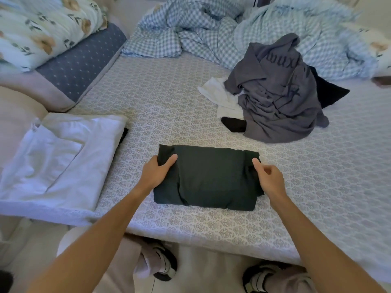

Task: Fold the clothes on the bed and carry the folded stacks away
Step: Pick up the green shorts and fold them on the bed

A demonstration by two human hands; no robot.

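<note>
A dark green garment [208, 176], folded into a flat rectangle, lies near the front edge of the bed [169, 106]. My left hand [157, 172] grips its left edge, thumb on top and fingers tucked beneath. At the right edge is my right hand [269, 178], its fingers curled against the cloth and the thumb raised; I cannot make out a firm hold. A folded white stack [57, 163] rests at the bed's left front. An unfolded heap sits at the back right: a grey shirt [279, 98] over a white piece [222, 96] and black pieces [330, 94].
A rumpled blue checked quilt [211, 32] fills the bed's far side. A floral pillow [46, 26] lies on a blue dotted cushion [84, 62] at the left. My shoes [167, 265] stand on the floor just below the bed's front edge.
</note>
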